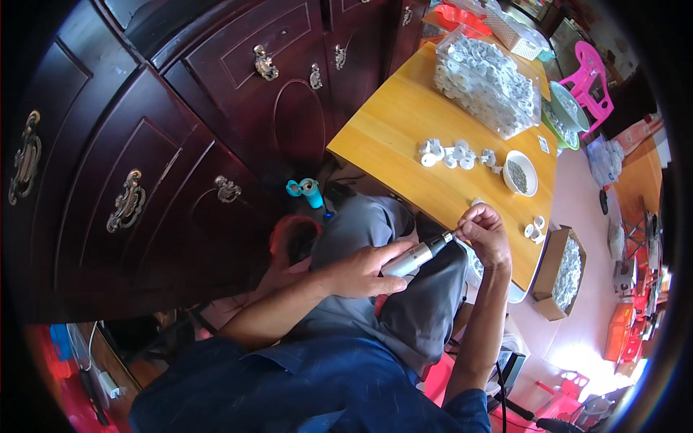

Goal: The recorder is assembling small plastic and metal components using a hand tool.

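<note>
**Silver tool (408, 263) in left hand, right fingertips at its nose**

Far left, a dark wooden cabinet (151, 166) lines the wall; at least seven metal handles are visible. One teal bottle (311, 193) stands near its foot, lid open.

The left hand (367, 273) grasps the body of the tool, which is held over the lap, its nose toward the table (393, 108). The right hand (482, 232) is closed in a pinch at the tip; whether a small piece sits between the fingertips cannot be told.

Judged from this posture, the step in hand is fine fingertip work at the tool's tip. The next move appears to call for a steady tool and exact alignment at the tip.

Further right, count as follows. Tools in hand: one. Loose white parts (455, 154) on the table: one overlapping cluster, not countable with certainty, plus about three white pieces (535, 229) near the right edge. Clear bin (525, 125): one, heaped with similar parts. White bowl (535, 177): one, its small grey pieces too fine to count. Cardboard box (548, 278): one, on the floor, filled with pale items.
</note>
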`<move>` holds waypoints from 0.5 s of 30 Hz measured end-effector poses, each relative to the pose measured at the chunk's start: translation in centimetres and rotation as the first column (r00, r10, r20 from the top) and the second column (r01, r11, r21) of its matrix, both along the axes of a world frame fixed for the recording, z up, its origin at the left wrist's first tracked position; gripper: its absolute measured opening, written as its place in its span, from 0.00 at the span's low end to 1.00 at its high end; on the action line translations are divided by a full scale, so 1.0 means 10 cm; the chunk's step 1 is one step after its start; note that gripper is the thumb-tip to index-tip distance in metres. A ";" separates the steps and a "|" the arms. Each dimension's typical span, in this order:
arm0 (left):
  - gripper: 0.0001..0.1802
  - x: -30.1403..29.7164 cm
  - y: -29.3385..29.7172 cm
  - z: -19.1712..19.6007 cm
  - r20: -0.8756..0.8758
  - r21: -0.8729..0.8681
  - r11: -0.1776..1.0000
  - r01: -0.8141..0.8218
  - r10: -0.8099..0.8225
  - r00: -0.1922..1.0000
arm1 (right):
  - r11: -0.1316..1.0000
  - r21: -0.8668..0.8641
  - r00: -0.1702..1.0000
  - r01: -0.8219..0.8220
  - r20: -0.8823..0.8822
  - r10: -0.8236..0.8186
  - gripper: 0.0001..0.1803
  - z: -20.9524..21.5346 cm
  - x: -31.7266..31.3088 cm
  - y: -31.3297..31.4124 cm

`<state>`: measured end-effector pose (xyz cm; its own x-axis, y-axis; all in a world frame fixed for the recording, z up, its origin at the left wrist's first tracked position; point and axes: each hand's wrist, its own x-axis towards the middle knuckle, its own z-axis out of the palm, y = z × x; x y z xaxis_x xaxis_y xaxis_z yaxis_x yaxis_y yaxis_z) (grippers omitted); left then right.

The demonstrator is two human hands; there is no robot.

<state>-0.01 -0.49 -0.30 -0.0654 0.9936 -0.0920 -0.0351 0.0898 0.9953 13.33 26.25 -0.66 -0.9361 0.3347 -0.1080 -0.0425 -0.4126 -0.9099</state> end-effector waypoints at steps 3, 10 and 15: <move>0.39 0.00 0.00 0.01 -0.014 0.002 1.000 -0.006 0.006 1.000 | 0.999 -0.037 0.998 -0.004 -0.058 0.002 0.08 -0.04 0.00 0.00; 0.39 -0.01 -0.02 0.07 -0.062 -0.002 1.000 -0.021 0.021 0.998 | 0.999 -0.025 0.995 0.021 -0.093 -0.024 0.09 -0.02 -0.04 -0.07; 0.40 0.04 0.02 0.03 -0.017 -0.002 0.998 -0.060 0.060 0.998 | 0.999 -0.030 0.995 0.029 -0.092 -0.032 0.14 -0.05 -0.06 -0.09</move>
<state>0.36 -0.26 -0.04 -0.1267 0.9876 -0.0926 -0.0236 0.0903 0.9956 12.77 25.36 -1.15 -0.9319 0.3612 -0.0318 -0.1385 -0.4358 -0.8893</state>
